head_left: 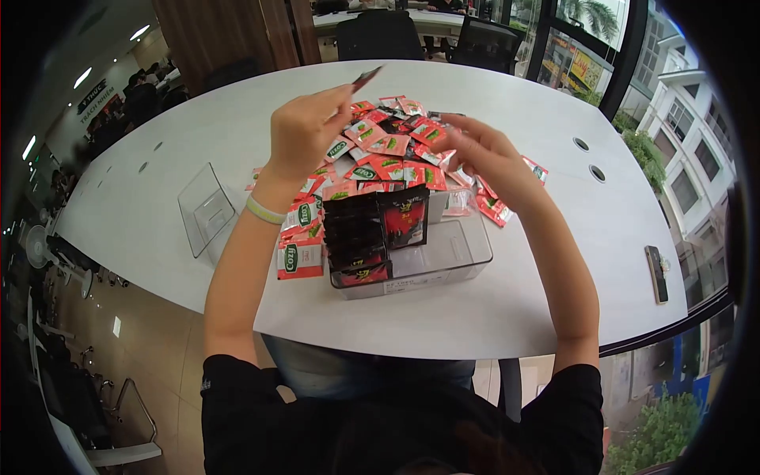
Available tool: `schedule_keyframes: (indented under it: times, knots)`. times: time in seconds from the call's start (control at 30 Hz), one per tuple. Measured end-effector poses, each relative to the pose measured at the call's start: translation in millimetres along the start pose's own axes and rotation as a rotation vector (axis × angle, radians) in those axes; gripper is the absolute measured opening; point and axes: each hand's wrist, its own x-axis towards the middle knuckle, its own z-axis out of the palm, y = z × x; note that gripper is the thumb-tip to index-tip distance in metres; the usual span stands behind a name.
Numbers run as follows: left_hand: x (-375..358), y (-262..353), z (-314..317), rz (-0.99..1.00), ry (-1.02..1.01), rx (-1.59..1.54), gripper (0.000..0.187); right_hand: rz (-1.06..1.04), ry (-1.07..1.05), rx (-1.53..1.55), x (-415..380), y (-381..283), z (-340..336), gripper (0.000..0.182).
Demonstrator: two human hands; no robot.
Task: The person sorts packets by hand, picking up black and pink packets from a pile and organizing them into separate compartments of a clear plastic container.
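Near the upper middle of the frame, the left hand (305,127) is pinching a thin, flat dark sachet (366,77) between thumb and fingertips, holding it raised and tilted so that only its narrow edge and a reddish corner are showing. A pale, smooth band (264,210) is circling that wrist. To the right of centre, the right hand (483,150) is hovering palm-down over the pile of sachets (388,146), its fingers loosely curled; whether it is gripping anything cannot be told from here.

The pile is spreading across the middle of the white, matte, rounded tabletop (507,309): small glossy rectangular packets, mostly red and pink with green and white labels, lying at all angles and overlapping. Just below the pile, at the frame's centre, a clear rigid plastic box (459,257) is standing with straight walls and rounded corners. Its left part is holding a tight upright row of black sachets (356,237), shiny with red print, one facing forward at the row's right end. Its right part is showing bare see-through plastic.

At the left of the box, a few more red-and-white packets (299,257) are lying flat. Farther left, a clear plastic lid (207,207) is resting on the tabletop. At the right edge, a slim dark phone (656,274) is lying well apart from everything.
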Motion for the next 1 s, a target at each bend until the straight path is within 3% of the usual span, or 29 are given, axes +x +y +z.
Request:
schedule_keyframes:
  times: [0.1, 0.17, 0.27, 0.33, 0.43, 0.6, 0.67, 0.77, 0.93, 1.0]
  knots:
    - [19, 46, -8, 0.381, 0.020, -0.007, 0.022, 0.133, 0.031, 0.494, 8, -7, 8, 0.062]
    - [15, 65, -13, 0.440, -0.050, 0.019, 0.023, 0.034, -0.004, 0.532, 11, -2, 5, 0.060]
    - [1, 67, -13, 0.419, -0.128, -0.045, 0.023, -0.045, -0.009, 0.512, 15, 7, -4, 0.052]
    - [-12, 65, -13, 0.429, -0.188, -0.081, 0.023, 0.096, -0.116, 0.650, 14, 8, -6, 0.048]
    - [-19, 70, -16, 0.450, -0.175, -0.083, 0.022, 0.196, -0.023, 0.486, 14, 15, 6, 0.047]
    - [-23, 75, -17, 0.484, -0.149, -0.076, 0.017, 0.023, -0.156, 0.477, 15, 1, 10, 0.052]
    - [-23, 73, -19, 0.439, -0.121, -0.109, 0.015, -0.065, -0.175, 0.395, 16, 4, 5, 0.049]
    - [-30, 67, -22, 0.316, -0.094, -0.108, 0.010, -0.016, -0.097, 0.393, 8, 2, 12, 0.032]
    - [-37, 56, -25, 0.197, -0.128, -0.207, 0.020, 0.067, -0.069, 0.192, -8, 11, 2, 0.030]
    - [-36, 48, -26, 0.126, -0.104, -0.259, 0.018, 0.208, -0.159, 0.098, -16, 14, -5, 0.033]
